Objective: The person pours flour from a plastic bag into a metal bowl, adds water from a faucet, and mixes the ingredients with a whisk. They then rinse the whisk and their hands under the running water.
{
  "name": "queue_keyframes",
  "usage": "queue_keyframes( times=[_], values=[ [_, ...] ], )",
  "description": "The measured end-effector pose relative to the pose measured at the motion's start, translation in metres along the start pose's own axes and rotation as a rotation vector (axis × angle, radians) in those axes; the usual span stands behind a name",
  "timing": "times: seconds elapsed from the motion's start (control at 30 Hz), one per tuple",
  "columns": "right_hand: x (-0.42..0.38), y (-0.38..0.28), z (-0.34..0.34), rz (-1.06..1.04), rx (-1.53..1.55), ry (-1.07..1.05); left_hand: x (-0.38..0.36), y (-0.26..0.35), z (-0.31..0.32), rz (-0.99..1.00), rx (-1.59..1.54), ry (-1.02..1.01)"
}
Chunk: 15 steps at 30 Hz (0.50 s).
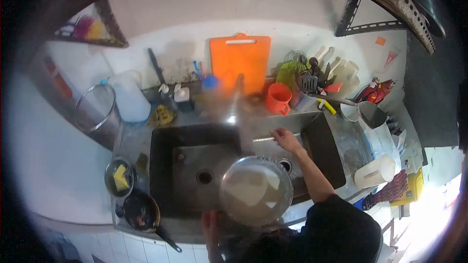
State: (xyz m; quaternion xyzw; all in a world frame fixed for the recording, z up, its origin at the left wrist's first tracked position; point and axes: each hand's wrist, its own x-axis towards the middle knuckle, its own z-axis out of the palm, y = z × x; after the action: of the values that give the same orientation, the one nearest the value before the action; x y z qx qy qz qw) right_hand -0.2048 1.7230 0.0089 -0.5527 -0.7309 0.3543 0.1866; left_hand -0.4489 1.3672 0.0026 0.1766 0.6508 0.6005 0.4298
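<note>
A large round metal bowl or lid with a pale, shiny surface lies over the front middle of the double sink. My right hand is over the right basin, behind the round piece; its fingers are bent together, and what they hold, if anything, is too small to tell. At the sink's front edge, just left of the round piece, is my left hand, blurred, its grip unclear. The faucet stands blurred behind the sink's divider.
Behind the sink stand an orange cutting board, a red mug, utensils and a white jug. At left are a bowl with a yellow sponge and a black pan. A white pitcher lies at right.
</note>
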Motion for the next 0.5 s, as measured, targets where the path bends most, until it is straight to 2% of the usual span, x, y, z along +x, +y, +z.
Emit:
queue_keyframes(
  times=[0.03, 0.1, 0.17, 0.23, 0.3, 0.33, 0.4, 0.47, 0.5],
  values=[
    [-0.038, 0.001, -0.003, -0.008, -0.058, 0.063, -0.010, 0.020, 0.008, -0.019, 0.028, -0.058],
    [-0.095, 0.014, -0.011, 0.229, 0.064, -0.115, -0.002, -0.006, 0.010, -0.063, 0.034, -0.149],
    [-0.144, -0.013, -0.013, 0.242, 0.163, -0.122, -0.017, 0.015, 0.035, -0.147, 0.023, -0.060],
    [-0.166, -0.010, -0.004, 0.249, 0.260, -0.123, -0.013, 0.005, 0.035, 0.137, 0.111, -0.138],
    [-0.167, 0.015, 0.022, -0.051, 0.050, 0.144, -0.001, -0.017, 0.029, 0.073, -0.043, -0.193],
    [-0.171, 0.011, 0.025, -0.068, 0.044, 0.124, -0.002, -0.006, 0.029, 0.059, 0.028, -0.209],
    [-0.178, -0.004, 0.034, -0.088, 0.137, 0.228, -0.001, 0.002, 0.022, 0.042, 0.084, -0.183],
    [-0.188, -0.013, 0.037, -0.111, 0.155, 0.167, 0.006, -0.015, 0.008, 0.487, 0.332, -0.129],
    [-0.191, -0.018, 0.037, -0.111, 0.171, 0.143, 0.006, -0.021, 0.000, 0.509, 0.344, -0.098]
  ],
)
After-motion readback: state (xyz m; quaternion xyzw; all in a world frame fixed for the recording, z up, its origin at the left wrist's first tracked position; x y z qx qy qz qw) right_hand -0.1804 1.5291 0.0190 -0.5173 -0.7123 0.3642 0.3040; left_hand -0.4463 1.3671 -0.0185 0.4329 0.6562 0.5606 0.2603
